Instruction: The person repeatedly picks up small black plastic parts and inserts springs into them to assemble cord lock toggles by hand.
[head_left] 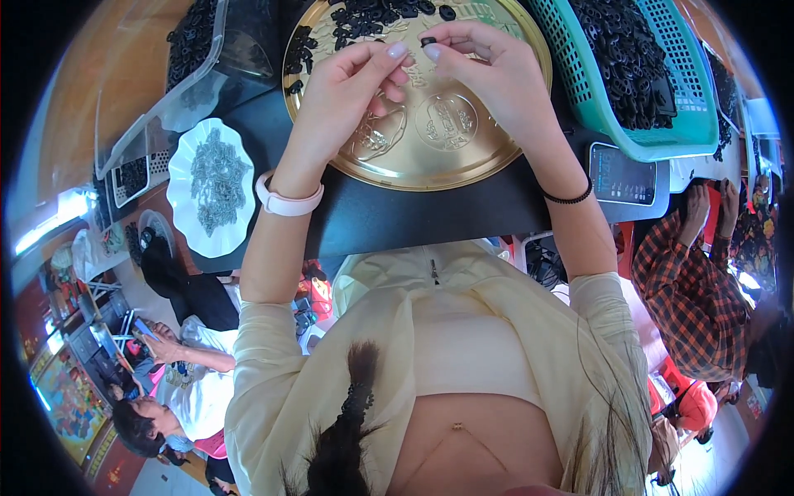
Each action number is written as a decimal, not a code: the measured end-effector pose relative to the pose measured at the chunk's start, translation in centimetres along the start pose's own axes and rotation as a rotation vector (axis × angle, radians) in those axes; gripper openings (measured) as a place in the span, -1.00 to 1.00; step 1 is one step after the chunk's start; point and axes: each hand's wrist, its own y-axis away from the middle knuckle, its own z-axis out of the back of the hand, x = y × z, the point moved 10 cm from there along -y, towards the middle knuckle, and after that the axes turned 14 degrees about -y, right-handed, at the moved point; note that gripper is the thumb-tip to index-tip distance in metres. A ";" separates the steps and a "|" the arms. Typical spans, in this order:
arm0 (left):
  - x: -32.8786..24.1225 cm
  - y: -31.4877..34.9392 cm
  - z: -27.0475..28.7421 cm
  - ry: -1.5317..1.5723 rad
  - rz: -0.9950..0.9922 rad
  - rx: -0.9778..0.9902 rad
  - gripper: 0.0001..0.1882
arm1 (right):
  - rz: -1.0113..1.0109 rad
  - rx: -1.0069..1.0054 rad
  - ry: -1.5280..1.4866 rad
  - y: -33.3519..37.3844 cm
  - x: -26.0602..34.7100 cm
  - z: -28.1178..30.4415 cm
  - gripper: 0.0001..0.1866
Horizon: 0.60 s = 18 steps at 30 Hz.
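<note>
Both of my hands are raised over a round gold tray [413,175]. Between thumb and forefinger, my right hand [494,70] pinches a small black piece [428,41], too small to tell its exact kind. Just beside it, my left hand [351,87] is closed, thumb against forefinger; whatever it holds, if anything, cannot be made out. Small black parts [364,21] lie scattered over the far and left side of the tray. To the left, a white scalloped dish [184,207] holds a heap of small silvery pieces [219,182].
A green plastic basket [608,107] full of black parts stands at the right, with a smartphone [620,174] near it. A clear bin [211,58] with more black parts is at the far left. Other people sit nearby, one in a checked shirt [695,289].
</note>
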 end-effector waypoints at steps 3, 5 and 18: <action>-0.1 0.3 0.2 -0.093 0.016 0.041 -0.75 | 0.034 -0.054 -0.048 -0.1 0.6 1.0 -0.76; -0.2 0.5 0.4 -0.168 0.004 0.062 -0.77 | -0.033 -0.026 0.016 -0.2 0.4 0.9 -0.71; -1.3 0.3 0.6 -0.156 -0.077 0.004 -0.76 | -0.008 0.024 0.007 0.2 -0.3 -0.3 -0.73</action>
